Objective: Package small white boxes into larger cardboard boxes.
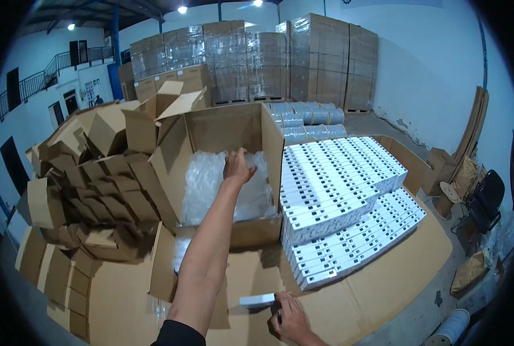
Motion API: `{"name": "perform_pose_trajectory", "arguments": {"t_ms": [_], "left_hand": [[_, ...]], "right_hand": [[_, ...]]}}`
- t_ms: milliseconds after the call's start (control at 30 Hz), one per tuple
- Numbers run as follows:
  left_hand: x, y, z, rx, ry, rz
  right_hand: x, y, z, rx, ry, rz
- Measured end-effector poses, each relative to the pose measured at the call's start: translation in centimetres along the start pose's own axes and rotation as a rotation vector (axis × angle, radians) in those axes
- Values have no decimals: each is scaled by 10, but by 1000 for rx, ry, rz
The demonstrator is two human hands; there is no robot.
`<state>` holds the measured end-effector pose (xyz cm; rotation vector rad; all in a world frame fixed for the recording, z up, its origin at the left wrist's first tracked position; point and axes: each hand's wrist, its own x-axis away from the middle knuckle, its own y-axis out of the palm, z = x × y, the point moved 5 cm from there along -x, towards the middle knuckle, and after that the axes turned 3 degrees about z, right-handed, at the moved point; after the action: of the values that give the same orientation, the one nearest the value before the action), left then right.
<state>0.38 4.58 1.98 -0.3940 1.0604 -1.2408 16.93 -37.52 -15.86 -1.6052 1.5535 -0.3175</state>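
My left hand [237,167] reaches into a large open cardboard box [222,124], over a pile of clear plastic bags [205,179]. Its thumb stands apart from the fingers and nothing shows clearly in it. Near the front edge of the work surface, my right hand [292,319] has its fingers closed at the right end of a small white box [257,300], low over the cardboard. A stepped stack of similar slim white boxes [337,184], with small dark marks, stands to the right of the carton.
Folded brown cartons [107,190] crowd the left side. Cardboard [361,294] covers the work surface. Beyond stand wrapped spools [312,118] and tall wrapped pallets of cartons [320,57]. A black chair [487,199] and an empty-looking reel [450,193] stand at right.
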Motion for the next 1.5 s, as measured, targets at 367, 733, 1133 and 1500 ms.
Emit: {"name": "perform_pose_trajectory", "arguments": {"t_ms": [367,733,1133,1500], "left_hand": [[-33,32,-17,89,69,127],[-33,-94,14,29,272,716],[95,-160,53,313,170,789],[407,-143,95,538,-59,563]], "right_hand": [[1,-11,-12,-19,17,142],[-9,-17,-11,-26,28,52],[2,-11,-1,-76,-3,103],[6,-72,-40,-268,-254,572]]}}
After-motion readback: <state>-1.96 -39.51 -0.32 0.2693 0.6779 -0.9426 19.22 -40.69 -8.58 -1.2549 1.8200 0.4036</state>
